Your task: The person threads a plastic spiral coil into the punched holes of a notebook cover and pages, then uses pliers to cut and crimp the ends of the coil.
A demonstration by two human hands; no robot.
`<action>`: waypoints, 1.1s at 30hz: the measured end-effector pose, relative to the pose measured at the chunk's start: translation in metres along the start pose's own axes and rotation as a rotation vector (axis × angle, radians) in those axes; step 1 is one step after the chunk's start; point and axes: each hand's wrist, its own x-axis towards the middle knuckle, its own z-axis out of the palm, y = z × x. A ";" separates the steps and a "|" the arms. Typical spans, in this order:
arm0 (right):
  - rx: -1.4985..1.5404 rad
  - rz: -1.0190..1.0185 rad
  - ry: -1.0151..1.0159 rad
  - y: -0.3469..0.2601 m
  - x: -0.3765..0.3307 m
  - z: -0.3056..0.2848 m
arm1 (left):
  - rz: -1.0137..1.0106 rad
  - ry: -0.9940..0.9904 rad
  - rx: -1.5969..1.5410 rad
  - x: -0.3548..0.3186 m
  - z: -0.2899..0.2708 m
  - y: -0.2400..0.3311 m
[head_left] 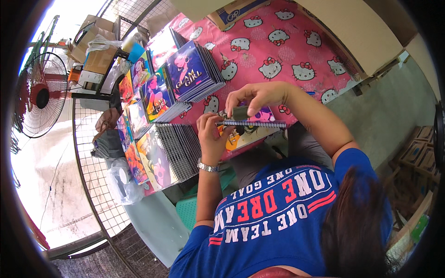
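A spiral-bound notebook (249, 140) with a colourful illustrated cover lies open-spined toward the far side, in front of my body at the table's near edge. My left hand (214, 134) is closed on the left end of its wire binding (259, 124), thumb and fingers pinching there. Just above the binding, my right hand (257, 98) grips a small dark olive-grey piece (240, 113) between thumb and fingers; its kind cannot be made out. Part of a purple-and-pink cover (264, 114) shows behind the binding, under my right hand.
Stacks of spiral notebooks with purple covers (187, 69) and pale covers (160, 155) stand to the left on a pink cartoon-cat tablecloth (259, 51). A standing fan (42, 95) is at far left. Cardboard boxes (357, 34) sit at the back right; a green stool (187, 211) is below.
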 end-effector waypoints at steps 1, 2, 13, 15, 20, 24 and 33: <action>-0.002 -0.004 -0.037 -0.007 0.001 0.004 | -0.018 -0.041 -0.024 0.001 -0.003 -0.009; -0.004 -0.009 -0.073 -0.011 0.003 0.006 | -0.037 -0.082 -0.048 -0.001 -0.004 -0.016; 0.066 -0.190 -0.026 -0.003 0.009 0.006 | -0.326 -0.180 -0.689 -0.009 0.010 -0.037; 0.073 -0.132 -0.086 0.001 0.012 0.002 | -0.345 -0.177 -0.692 -0.009 0.012 -0.039; -1.035 0.394 0.649 0.037 -0.015 -0.042 | -0.381 -0.054 -0.679 -0.009 0.012 -0.032; -1.024 0.111 1.135 0.101 -0.080 -0.046 | -0.476 0.134 -0.611 -0.016 0.015 -0.025; -1.103 0.246 1.029 0.101 -0.116 0.079 | -0.469 0.287 -0.764 -0.031 0.024 -0.029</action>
